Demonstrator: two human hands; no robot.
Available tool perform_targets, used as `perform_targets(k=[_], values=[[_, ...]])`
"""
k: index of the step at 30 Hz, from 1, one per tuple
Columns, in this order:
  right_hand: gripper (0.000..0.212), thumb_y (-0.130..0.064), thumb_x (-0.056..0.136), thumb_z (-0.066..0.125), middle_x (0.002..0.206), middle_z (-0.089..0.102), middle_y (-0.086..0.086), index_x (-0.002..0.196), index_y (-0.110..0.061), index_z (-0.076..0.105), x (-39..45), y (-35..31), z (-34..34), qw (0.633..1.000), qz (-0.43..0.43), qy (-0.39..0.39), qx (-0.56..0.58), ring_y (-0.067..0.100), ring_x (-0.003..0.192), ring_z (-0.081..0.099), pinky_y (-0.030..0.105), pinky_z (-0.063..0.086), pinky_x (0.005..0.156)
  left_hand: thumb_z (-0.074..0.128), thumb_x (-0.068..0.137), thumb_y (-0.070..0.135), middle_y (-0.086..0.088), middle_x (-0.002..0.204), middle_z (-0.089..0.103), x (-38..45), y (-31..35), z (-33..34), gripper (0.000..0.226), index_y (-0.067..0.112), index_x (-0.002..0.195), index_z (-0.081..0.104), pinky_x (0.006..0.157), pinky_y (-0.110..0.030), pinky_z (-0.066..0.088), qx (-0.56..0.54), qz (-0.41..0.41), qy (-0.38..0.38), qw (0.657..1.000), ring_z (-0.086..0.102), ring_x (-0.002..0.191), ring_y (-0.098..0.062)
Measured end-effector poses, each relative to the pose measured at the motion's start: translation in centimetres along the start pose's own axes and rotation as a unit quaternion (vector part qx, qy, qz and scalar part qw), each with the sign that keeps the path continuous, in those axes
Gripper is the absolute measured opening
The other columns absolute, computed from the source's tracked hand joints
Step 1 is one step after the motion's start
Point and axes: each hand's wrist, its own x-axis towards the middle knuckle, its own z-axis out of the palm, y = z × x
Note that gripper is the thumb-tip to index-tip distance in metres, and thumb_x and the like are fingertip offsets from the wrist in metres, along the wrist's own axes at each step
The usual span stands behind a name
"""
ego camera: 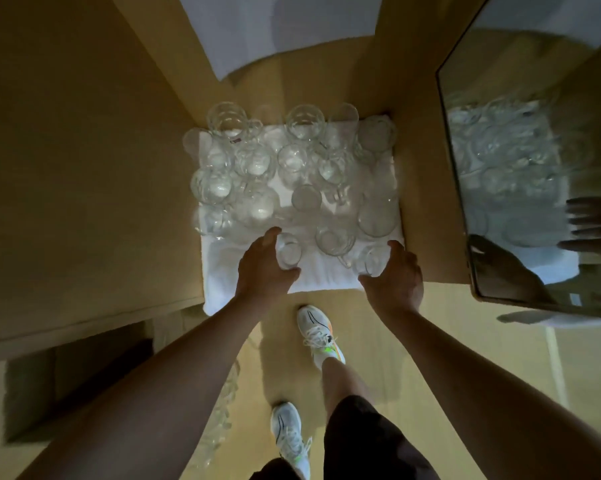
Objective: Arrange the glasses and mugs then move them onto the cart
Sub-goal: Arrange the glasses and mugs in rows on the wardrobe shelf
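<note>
Several clear glasses and mugs (257, 164) stand packed together on a white cloth (222, 292) that lies on a wooden surface. At the cloth's near edge my left hand (262, 271) curls round a small clear glass (288, 252), thumb on its far side and fingers on its near side. My right hand (397, 275) wraps round a clear glass mug (373, 259) at the cloth's near right corner. Both pieces stand upright and appear to rest on the cloth.
A framed mirror (520, 168) leans at the right and reflects the glassware and a hand. Wooden panels (84, 168) rise on the left. More clear glassware (222, 410), blurred, shows low beside my left forearm. My feet in white shoes (318, 327) stand on the wooden floor.
</note>
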Motion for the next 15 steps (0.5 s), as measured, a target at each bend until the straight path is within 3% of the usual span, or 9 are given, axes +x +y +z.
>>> perform_targets(k=[5, 10, 12, 15], values=[[0.081, -0.027, 0.072, 0.085, 0.131, 0.055, 0.014, 0.141, -0.02, 0.045, -4.7, -3.1, -5.5, 0.998, -0.048, 0.03, 0.043, 0.033, 0.121, 0.053, 0.038, 0.045, 0.097, 0.087, 0.069, 0.035, -0.001, 0.138, 0.061, -4.9, 2.6, -6.3, 0.092, 0.024, 0.15, 0.044, 0.097, -0.027, 0.043, -0.021, 0.037, 0.034, 0.999, 0.057, 0.127, -0.023], [0.089, -0.037, 0.073, 0.085, 0.137, 0.053, 0.012, 0.146, -0.017, 0.038, -9.8, -6.8, -12.1, 0.991, -0.104, 0.053, 0.072, 0.033, 0.122, 0.054, 0.04, 0.049, 0.093, 0.085, 0.053, 0.043, 0.004, 0.124, 0.06, -10.4, 6.1, -12.9, 0.084, 0.023, 0.13, 0.058, 0.088, -0.024, 0.044, -0.11, 0.052, 0.112, 0.986, 0.059, 0.117, -0.02], [0.088, -0.042, 0.07, 0.085, 0.134, 0.057, 0.01, 0.143, -0.015, 0.043, -11.8, -8.2, -14.7, 0.987, -0.124, 0.069, 0.075, 0.031, 0.119, 0.057, 0.037, 0.05, 0.089, 0.082, 0.049, 0.043, 0.005, 0.116, 0.058, -12.7, 7.6, -15.8, 0.082, 0.023, 0.124, 0.058, 0.088, -0.031, 0.05, -0.162, 0.067, 0.147, 0.973, 0.06, 0.109, -0.021], [0.07, -0.038, 0.064, 0.086, 0.117, 0.067, 0.005, 0.126, -0.019, 0.058, -15.7, -9.6, -18.8, 0.97, -0.168, 0.106, 0.142, 0.028, 0.104, 0.064, 0.033, 0.053, 0.081, 0.09, 0.06, 0.028, 0.014, 0.102, 0.06, -16.5, 9.7, -19.8, 0.065, 0.028, 0.117, 0.058, 0.075, -0.02, 0.045, -0.192, 0.116, 0.194, 0.955, 0.06, 0.096, -0.011]])
